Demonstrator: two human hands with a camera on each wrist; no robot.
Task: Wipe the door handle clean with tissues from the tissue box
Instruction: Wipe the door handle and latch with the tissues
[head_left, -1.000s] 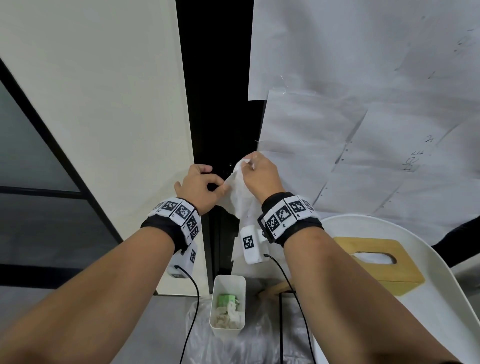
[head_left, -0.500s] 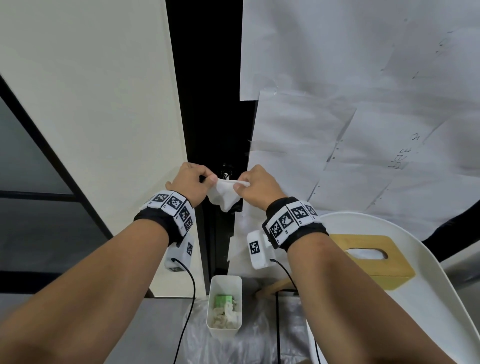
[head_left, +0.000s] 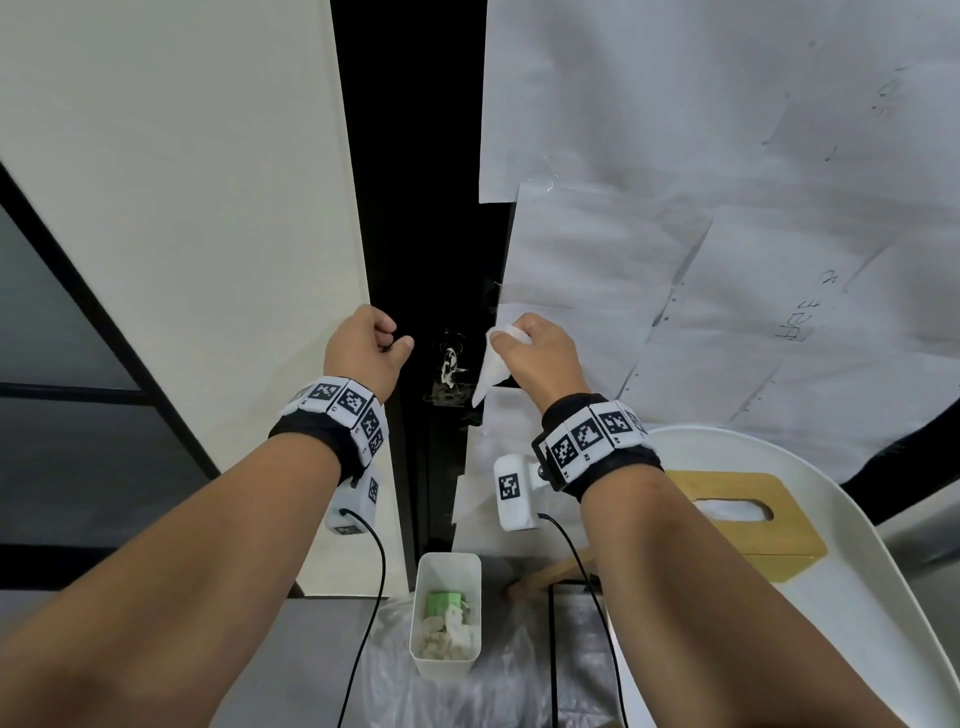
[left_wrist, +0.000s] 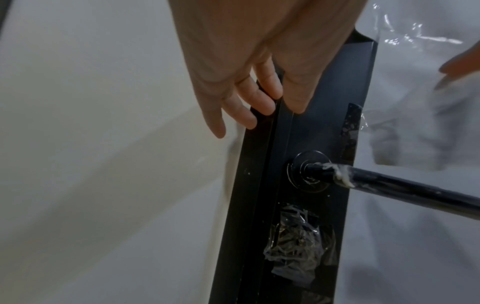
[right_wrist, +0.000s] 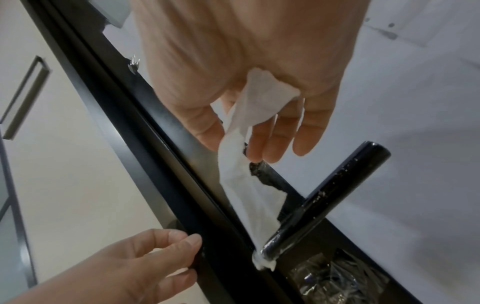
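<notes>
Right hand (head_left: 540, 353) pinches a white tissue (right_wrist: 249, 164) between thumb and fingers, and the sheet hangs down from that grip until its lower tip touches the near end of the black door handle (right_wrist: 327, 197), right at a smear of white residue. Left hand (head_left: 363, 348) holds nothing, fingers loosely curled beside the dark door edge (left_wrist: 262, 185), apart from the tissue. The head view only catches the tissue dangling beside the lock area with the wooden tissue box (head_left: 743, 525) on the white tray (head_left: 883, 597) to the right; the wrist views show the handle bar itself.
</notes>
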